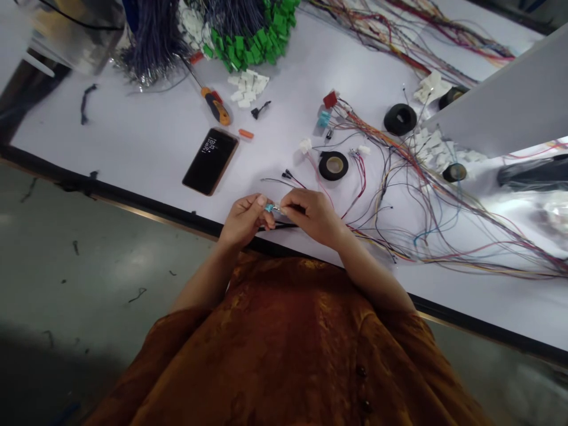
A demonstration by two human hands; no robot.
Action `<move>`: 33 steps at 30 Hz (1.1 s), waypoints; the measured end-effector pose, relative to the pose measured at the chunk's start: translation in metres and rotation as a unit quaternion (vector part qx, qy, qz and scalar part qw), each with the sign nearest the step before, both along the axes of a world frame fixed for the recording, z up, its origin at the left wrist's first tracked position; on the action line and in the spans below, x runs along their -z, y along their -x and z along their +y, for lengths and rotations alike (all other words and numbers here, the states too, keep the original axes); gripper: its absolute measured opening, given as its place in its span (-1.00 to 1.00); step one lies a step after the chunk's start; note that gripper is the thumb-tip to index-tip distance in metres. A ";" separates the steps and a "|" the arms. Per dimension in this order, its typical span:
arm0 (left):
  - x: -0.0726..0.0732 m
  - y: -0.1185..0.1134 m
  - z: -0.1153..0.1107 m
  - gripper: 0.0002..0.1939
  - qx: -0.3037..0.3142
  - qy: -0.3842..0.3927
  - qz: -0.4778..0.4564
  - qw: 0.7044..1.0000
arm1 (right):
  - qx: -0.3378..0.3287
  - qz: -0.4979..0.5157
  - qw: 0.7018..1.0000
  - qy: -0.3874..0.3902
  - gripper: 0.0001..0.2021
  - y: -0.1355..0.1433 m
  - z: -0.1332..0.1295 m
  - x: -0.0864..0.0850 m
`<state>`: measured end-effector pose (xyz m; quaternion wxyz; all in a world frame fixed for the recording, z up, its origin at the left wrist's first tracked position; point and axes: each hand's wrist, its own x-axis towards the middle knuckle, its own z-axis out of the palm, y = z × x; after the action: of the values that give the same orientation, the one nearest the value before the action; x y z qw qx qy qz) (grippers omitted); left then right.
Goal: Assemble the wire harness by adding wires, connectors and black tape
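Observation:
Near the table's front edge, my left hand (pixel 244 220) pinches a small light-blue connector (pixel 268 207) between thumb and fingers. My right hand (pixel 311 214) meets it from the right, its thumb and forefinger closed on the end of a thin wire (pixel 277 208) at the connector. Whether the wire's tip sits inside the connector is too small to tell. Black cable ends run under the hands. Just beyond my right hand lie loose wires with small black ends (pixel 287 174) and a white connector (pixel 305 145) on a pink wire.
A phone (pixel 210 161), an orange-handled screwdriver (pixel 216 107) and white connectors (pixel 248 87) lie to the left. Bundles with green connectors (pixel 252 47) stand at the back. Black tape rolls (pixel 333 165) sit amid a long wire harness (pixel 417 165) on the right. A grey panel (pixel 510 100) rises at right.

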<state>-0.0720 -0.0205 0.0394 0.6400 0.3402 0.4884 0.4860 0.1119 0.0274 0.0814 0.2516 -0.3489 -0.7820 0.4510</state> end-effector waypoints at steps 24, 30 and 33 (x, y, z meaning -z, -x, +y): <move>-0.007 -0.005 -0.006 -0.54 -0.003 0.022 0.007 1.000 | 0.004 0.032 0.999 0.041 -0.85 -0.001 -0.005 0.003; -0.008 -0.008 -0.010 -0.65 -0.051 -0.028 0.071 0.996 | 0.060 0.004 0.997 -0.042 -0.85 0.007 -0.019 0.011; -0.008 -0.009 -0.012 -0.65 -0.052 -0.030 0.056 0.997 | 0.070 0.052 0.995 -0.047 -0.86 0.007 -0.021 0.017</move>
<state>-0.0626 -0.0322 0.0472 0.5746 0.3602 0.5258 0.5135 0.1047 0.0065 0.0639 0.3391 -0.3665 -0.7617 0.4130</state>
